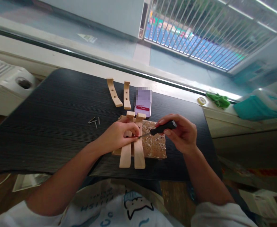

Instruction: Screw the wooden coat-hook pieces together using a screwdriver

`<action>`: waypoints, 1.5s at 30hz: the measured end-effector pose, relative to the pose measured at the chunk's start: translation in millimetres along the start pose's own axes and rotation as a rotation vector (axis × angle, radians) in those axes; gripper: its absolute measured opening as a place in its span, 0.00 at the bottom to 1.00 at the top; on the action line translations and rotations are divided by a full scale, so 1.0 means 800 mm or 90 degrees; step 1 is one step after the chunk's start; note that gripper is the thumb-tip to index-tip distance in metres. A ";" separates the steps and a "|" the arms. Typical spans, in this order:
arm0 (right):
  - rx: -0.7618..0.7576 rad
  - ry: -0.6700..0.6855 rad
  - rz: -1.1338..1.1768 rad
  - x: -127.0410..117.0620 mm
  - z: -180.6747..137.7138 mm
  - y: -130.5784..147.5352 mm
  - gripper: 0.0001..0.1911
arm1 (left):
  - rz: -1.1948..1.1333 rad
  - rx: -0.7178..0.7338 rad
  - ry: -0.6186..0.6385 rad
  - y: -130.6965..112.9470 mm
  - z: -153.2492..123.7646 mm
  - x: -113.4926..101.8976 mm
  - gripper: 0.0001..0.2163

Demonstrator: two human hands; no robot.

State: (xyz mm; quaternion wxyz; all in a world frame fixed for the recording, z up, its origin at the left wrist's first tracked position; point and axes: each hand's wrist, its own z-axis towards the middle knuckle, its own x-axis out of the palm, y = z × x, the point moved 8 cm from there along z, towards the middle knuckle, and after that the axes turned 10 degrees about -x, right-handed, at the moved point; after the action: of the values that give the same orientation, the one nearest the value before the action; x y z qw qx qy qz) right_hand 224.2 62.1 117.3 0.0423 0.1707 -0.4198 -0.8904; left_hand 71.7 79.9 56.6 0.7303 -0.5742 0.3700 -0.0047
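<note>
My right hand [184, 132] grips a screwdriver [163, 127] by its black handle. The shaft slants down to the left, its tip at the right wooden piece [139, 154]. At that tip the thumb and forefinger of my left hand [119, 134] are pinched together; whatever sits between them is too small to make out. Beneath this hand lies a left wooden piece [125, 156], partly covered. Both curved, pale pieces rest side by side on a brown, pitted block [155, 145]. Several screws [94, 121] lie loose on the table, left of my left hand.
Two more curved wooden pieces with holes, one longer [114, 92] and one shorter [127, 95], lie toward the back of the black table [46, 126]. A phone [143, 102] lies beside them. A tape roll [201, 101] and green cloth [218, 100] are on the sill.
</note>
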 end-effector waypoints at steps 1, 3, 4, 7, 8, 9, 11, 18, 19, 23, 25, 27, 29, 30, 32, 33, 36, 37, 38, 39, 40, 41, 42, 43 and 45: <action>-0.002 0.014 -0.007 0.002 0.002 0.001 0.09 | -0.001 0.003 0.001 0.000 0.000 0.000 0.04; -0.008 0.044 -0.027 0.006 0.007 0.005 0.10 | -0.005 0.002 0.005 0.000 0.000 0.000 0.04; -0.015 0.060 -0.039 0.008 0.010 0.007 0.10 | -0.007 -0.002 0.008 0.001 -0.001 0.001 0.04; -0.038 0.108 -0.090 0.015 0.017 0.015 0.09 | -0.013 -0.017 0.017 0.003 -0.001 0.002 0.04; -0.042 0.122 -0.107 0.018 0.020 0.017 0.09 | -0.014 -0.019 0.018 0.004 -0.001 0.003 0.04; -0.045 0.127 -0.122 0.019 0.023 0.020 0.08 | -0.015 -0.019 0.018 0.004 -0.001 0.003 0.04; -0.039 0.149 -0.141 0.024 0.029 0.023 0.07 | -0.016 -0.014 0.014 0.003 -0.001 0.002 0.04; -0.056 0.236 -0.174 0.038 0.037 0.035 0.11 | -0.020 0.006 0.003 0.004 0.000 0.002 0.04; -0.068 0.237 -0.175 0.038 0.037 0.037 0.12 | -0.018 0.008 0.003 0.004 0.000 0.003 0.04; -0.105 0.270 -0.211 0.041 0.037 0.044 0.10 | -0.007 0.025 0.007 0.003 -0.001 0.003 0.03; -0.099 0.288 -0.222 0.042 0.037 0.045 0.11 | 0.013 0.044 0.004 0.001 -0.001 0.002 0.02; -0.083 0.301 -0.219 0.043 0.038 0.046 0.13 | 0.044 0.060 -0.007 0.000 -0.001 0.000 0.02; -0.068 0.315 -0.204 0.043 0.037 0.047 0.15 | 0.067 0.061 -0.016 0.001 0.000 0.000 0.03; -0.063 0.322 -0.199 0.043 0.037 0.047 0.17 | 0.073 0.055 -0.016 0.002 0.001 0.000 0.03; -0.057 0.337 -0.199 0.044 0.036 0.048 0.20 | 0.077 0.040 -0.013 0.005 0.002 0.001 0.03; -0.057 0.344 -0.201 0.043 0.035 0.049 0.22 | 0.079 0.033 -0.010 0.006 0.002 0.002 0.03; -0.059 0.356 -0.214 0.042 0.036 0.050 0.22 | 0.080 0.020 -0.012 0.006 0.003 0.002 0.04; -0.060 0.355 -0.223 0.041 0.037 0.051 0.21 | 0.080 0.019 -0.014 0.006 0.003 0.002 0.03; -0.063 0.351 -0.235 0.040 0.039 0.051 0.20 | 0.079 0.020 -0.016 0.005 0.003 0.001 0.03; -0.065 0.345 -0.248 0.039 0.040 0.051 0.19 | 0.079 0.022 -0.017 0.005 0.003 0.001 0.03; -0.069 0.338 -0.261 0.037 0.042 0.052 0.17 | 0.079 0.024 -0.018 0.005 0.003 0.001 0.03; -0.073 0.331 -0.271 0.036 0.043 0.052 0.16 | 0.079 0.025 -0.017 0.005 0.003 0.001 0.03; -0.075 0.325 -0.278 0.036 0.044 0.053 0.15 | 0.079 0.025 -0.018 0.005 0.003 0.002 0.04; -0.075 0.322 -0.281 0.036 0.045 0.052 0.14 | 0.079 0.025 -0.019 0.006 0.003 0.002 0.04; -0.077 0.310 -0.284 0.036 0.045 0.051 0.12 | 0.081 0.024 -0.023 0.007 0.003 0.002 0.04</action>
State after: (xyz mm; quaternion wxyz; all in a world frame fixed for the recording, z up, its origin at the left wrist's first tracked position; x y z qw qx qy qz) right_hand 182.1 55.5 161.7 -0.0443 0.4632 -0.2963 -0.8341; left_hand 71.5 83.0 51.5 0.7464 -0.5356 0.3925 0.0448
